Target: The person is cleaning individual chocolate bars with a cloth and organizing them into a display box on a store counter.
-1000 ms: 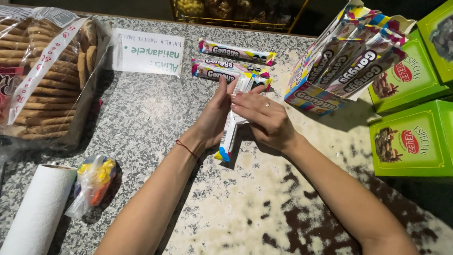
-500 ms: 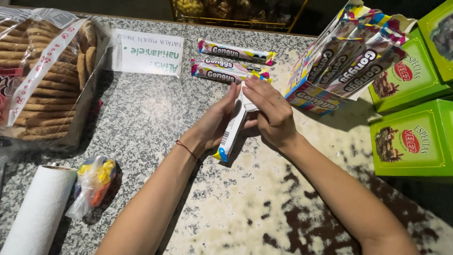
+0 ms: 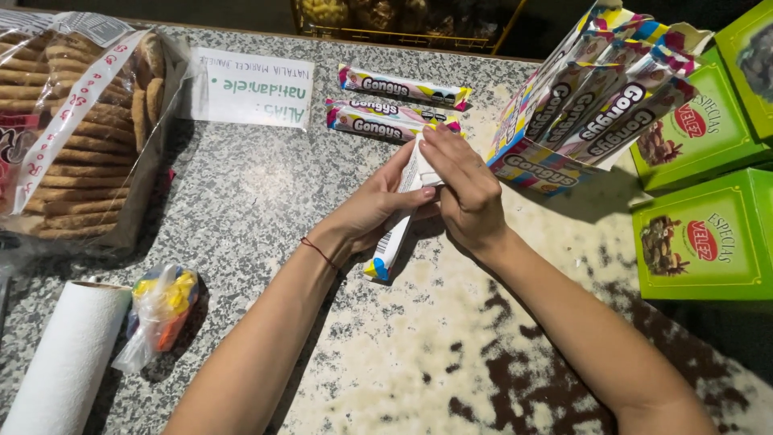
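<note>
Both hands meet at frame centre, left hand (image 3: 378, 211) cradling the long candy bar (image 3: 396, 234) from below, right hand (image 3: 465, 192) now pinching its upper end closer than before, two bars (image 3: 385, 122) lying just above.

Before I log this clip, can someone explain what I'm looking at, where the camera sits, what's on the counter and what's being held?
No machine here: a person's two bare hands, filmed from a camera on their head looking down. The left hand and right hand together hold one long candy packet, white side up. On the speckled stone counter lie three more packets, an open display box of them, green boxes, a bag of biscuits, a paper note, a paper roll and a small plastic bag.
</note>
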